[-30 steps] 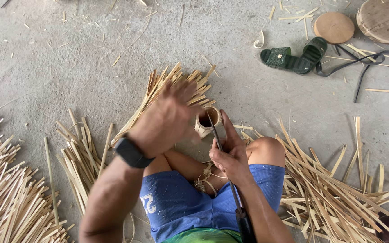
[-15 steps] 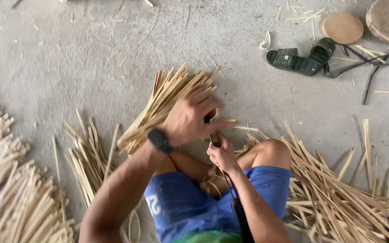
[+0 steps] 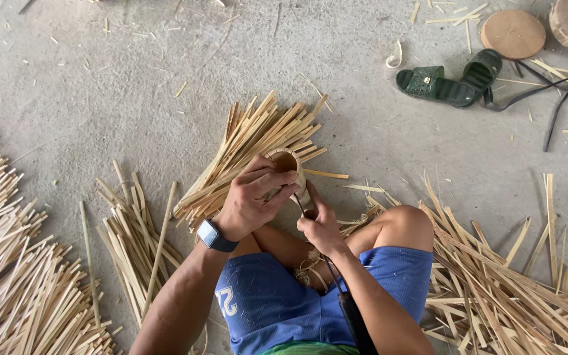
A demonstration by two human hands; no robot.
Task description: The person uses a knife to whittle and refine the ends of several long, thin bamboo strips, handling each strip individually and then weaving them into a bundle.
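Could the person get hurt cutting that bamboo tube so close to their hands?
Maybe. The left hand wraps around the bamboo tube right where the blade works, so a slip could cut the fingers. The right hand grips the blade over bare legs, so it could also jab a knee. Loose strips lie all around, and splinters could prick bare skin.

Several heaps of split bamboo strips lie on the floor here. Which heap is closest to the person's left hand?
The fanned heap of bamboo strips directly behind the left hand, spreading toward the top of the view. The other heaps lie apart at the far left, lower left and right.
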